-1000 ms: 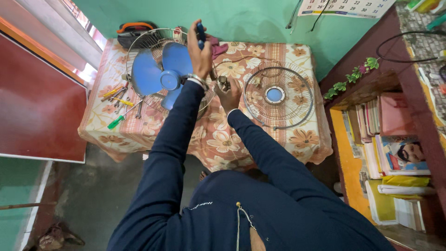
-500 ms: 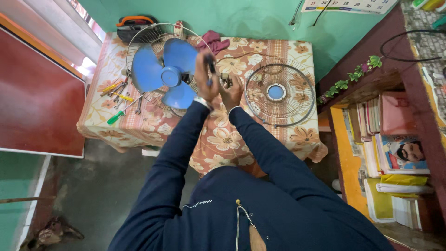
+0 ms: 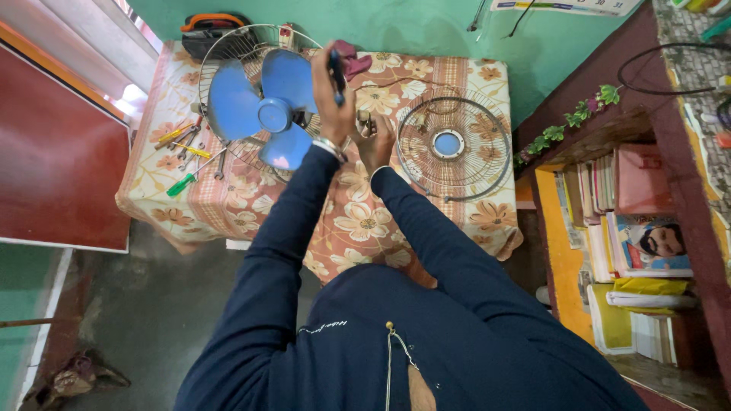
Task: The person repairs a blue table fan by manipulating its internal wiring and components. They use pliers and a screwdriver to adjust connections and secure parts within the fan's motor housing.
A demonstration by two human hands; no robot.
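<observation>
Left hand (image 3: 333,103) grip closed around dark tool handle (image 3: 336,72), beside blue fan blades (image 3: 263,114)

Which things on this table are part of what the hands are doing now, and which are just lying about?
In hand: left hand with dark-handled tool; right hand; blue fan blades.
Lying about: wire fan guard, hand tools, books.

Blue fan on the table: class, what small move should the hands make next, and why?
Probably lower the screwdriver in the left hand toward the small part the right hand grips. The tool is raised clear of it, beside the blue fan, so the tip must meet the part first.
</observation>
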